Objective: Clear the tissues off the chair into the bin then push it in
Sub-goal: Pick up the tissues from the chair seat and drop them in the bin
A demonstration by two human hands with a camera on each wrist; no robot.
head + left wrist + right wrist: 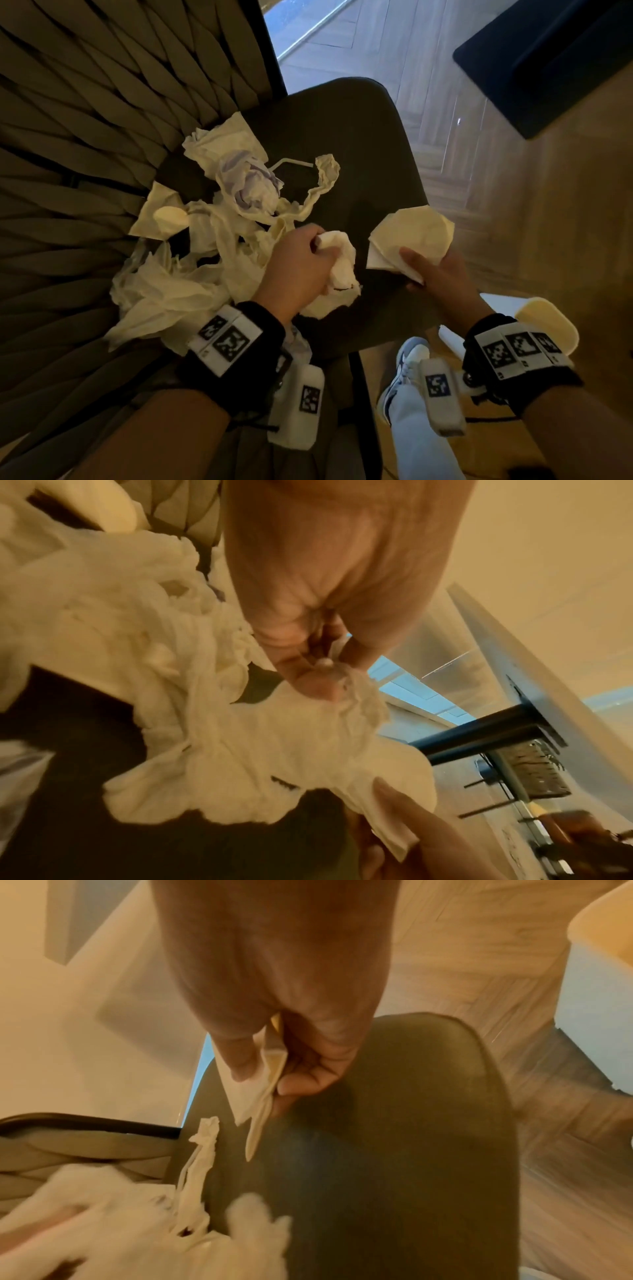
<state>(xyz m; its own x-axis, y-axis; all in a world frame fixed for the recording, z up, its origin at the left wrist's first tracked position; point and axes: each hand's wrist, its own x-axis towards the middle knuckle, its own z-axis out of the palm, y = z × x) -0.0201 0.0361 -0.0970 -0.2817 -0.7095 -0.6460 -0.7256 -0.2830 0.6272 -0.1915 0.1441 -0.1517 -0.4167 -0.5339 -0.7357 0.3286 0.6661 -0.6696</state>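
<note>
A dark cushioned chair seat (pixel 359 144) with a woven backrest (pixel 85 120) holds a heap of crumpled white tissues (pixel 212 222) on its left half. My left hand (pixel 301 260) grips a crumpled white tissue (pixel 339 260) near the seat's front middle; the left wrist view shows the fingers (pixel 308 669) curled on that wad (pixel 274 750). My right hand (pixel 431 270) pinches a flat folded tissue (pixel 411 233) at the seat's right edge, thumb on top (pixel 240 1053). A white bin (pixel 544 322) stands on the floor by my right wrist.
A bent white straw (pixel 291 162) lies among the tissues. Wooden herringbone floor (pixel 513 222) runs to the right of the chair. A dark rug or furniture piece (pixel 548 61) sits at the far right. My leg and shoe (pixel 407 370) are beside the chair's front leg.
</note>
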